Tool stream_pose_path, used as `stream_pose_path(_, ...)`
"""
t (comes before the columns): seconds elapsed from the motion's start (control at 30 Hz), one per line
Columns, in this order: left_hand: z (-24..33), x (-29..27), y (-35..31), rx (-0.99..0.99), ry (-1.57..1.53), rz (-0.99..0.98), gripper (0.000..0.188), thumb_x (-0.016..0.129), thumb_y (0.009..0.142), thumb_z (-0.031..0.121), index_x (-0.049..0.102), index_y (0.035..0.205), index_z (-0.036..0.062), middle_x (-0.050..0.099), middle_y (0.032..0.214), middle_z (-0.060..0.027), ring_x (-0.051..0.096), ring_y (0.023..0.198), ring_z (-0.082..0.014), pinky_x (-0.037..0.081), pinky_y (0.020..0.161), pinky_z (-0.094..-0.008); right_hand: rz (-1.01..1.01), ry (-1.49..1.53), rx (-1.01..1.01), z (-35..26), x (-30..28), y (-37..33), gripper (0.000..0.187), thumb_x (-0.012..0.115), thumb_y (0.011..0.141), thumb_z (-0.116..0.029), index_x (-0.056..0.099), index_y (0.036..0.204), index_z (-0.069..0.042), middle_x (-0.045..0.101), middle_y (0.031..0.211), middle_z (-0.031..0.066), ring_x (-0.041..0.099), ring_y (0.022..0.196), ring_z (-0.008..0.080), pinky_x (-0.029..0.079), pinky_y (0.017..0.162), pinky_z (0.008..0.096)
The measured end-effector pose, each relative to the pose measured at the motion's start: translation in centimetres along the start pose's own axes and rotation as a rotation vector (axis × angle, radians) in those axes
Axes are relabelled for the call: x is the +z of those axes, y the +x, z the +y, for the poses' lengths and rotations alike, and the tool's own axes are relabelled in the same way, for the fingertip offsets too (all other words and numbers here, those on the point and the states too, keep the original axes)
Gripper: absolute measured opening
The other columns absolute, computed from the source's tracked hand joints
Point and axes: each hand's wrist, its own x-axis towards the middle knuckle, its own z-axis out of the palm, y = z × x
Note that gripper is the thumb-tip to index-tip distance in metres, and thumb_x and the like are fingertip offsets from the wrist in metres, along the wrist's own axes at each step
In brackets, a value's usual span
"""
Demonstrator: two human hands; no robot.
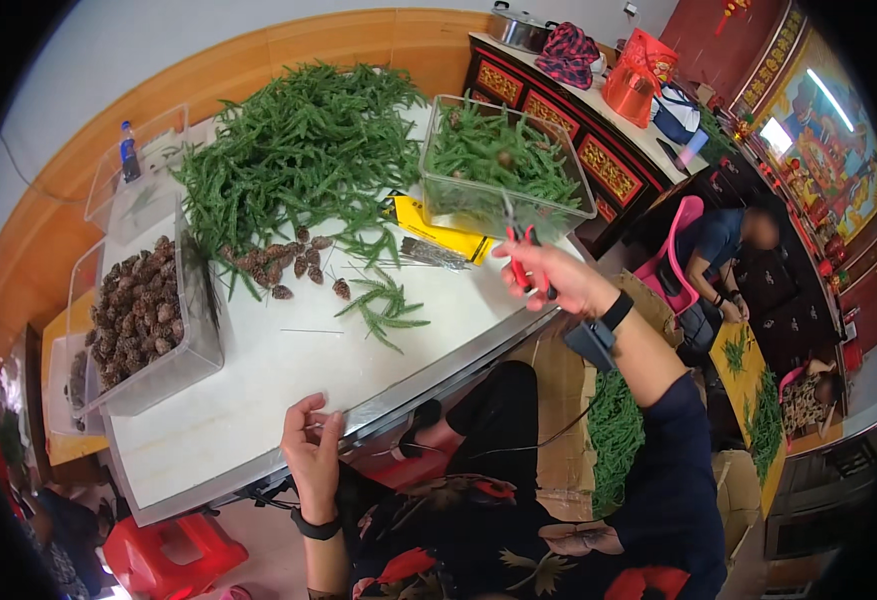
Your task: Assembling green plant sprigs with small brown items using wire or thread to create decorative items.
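Observation:
My right hand (558, 278) is closed round a pair of pliers (526, 262) with red and black handles, raised over the table's right edge. The jaws point up toward the clear plastic bin (583, 212) of green sprigs. At the near edge of the table, my left hand (310, 450) has its fingers loosely curled and apart, with nothing visible in them. On the white table (258, 375) lie loose artificial pine sprigs (383, 305), several pine cones (278, 262), a thin wire (310, 331) and a yellow packet (443, 232) beside a bundle of thin wires (433, 254).
A large heap of green sprigs (298, 150) covers the table's far side. A clear bin of pine cones (138, 310) stands at left. Below my right arm is a cardboard box (558, 440) with greenery. A red stool (173, 555) stands lower left; a person (723, 250) sits at right.

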Motion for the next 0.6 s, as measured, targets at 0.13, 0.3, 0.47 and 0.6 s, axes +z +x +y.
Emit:
stream_pose_path(0.13, -1.2, -0.7, 0.5, 0.028, 0.171, 0.112, 0.021, 0.066, 0.086, 0.005, 0.061, 0.106, -0.0009, 0.061, 0.088, -0.0010, 0.051, 0.069, -0.0049, 0.044, 0.062, -0.0190, -0.035, -0.167, 0.103, 3.4, 1.8, 2.2, 0.040, 0.060, 0.092, -0.040, 0.054, 0.115, -0.008, 0.055, 0.083, -0.0009, 0.053, 0.072, 0.0092, 0.043, 0.054, 0.0251)
stream_pose_path(0.3, -1.8, -0.3, 2.2, 0.089, 0.237, 0.162, 0.014, 0.067, 0.086, 0.005, 0.064, 0.098, -0.0018, 0.057, 0.073, 0.0020, 0.046, 0.060, -0.0033, 0.039, 0.053, -0.0187, 0.155, -0.890, -0.263, 7.4, 1.5, 5.9, 0.053, 0.071, 0.081, -0.042, 0.056, 0.118, -0.006, 0.058, 0.092, 0.0074, 0.057, 0.085, 0.0233, 0.047, 0.076, 0.0347)
stream_pose_path(0.47, -1.8, -0.4, 2.0, 0.131, 0.248, 0.180, 0.014, 0.071, 0.081, 0.005, 0.065, 0.093, -0.0020, 0.056, 0.067, -0.0006, 0.044, 0.055, -0.0054, 0.038, 0.051, -0.0203, 0.316, -1.194, -0.360, 7.6, 2.4, 8.2, 0.062, 0.076, 0.072, -0.044, 0.057, 0.118, -0.005, 0.058, 0.103, 0.0136, 0.055, 0.098, 0.0328, 0.045, 0.087, 0.0406)
stream_pose_path(0.6, -2.3, -0.7, 2.0, 0.137, 0.276, 0.143, 0.012, 0.067, 0.086, 0.005, 0.064, 0.096, -0.0022, 0.056, 0.070, 0.0022, 0.044, 0.057, -0.0025, 0.037, 0.051, -0.0182, 0.394, -1.279, -0.413, 7.4, 3.3, 8.9, 0.059, 0.078, 0.070, -0.044, 0.061, 0.111, -0.006, 0.058, 0.103, 0.0140, 0.051, 0.103, 0.0352, 0.045, 0.083, 0.0436)
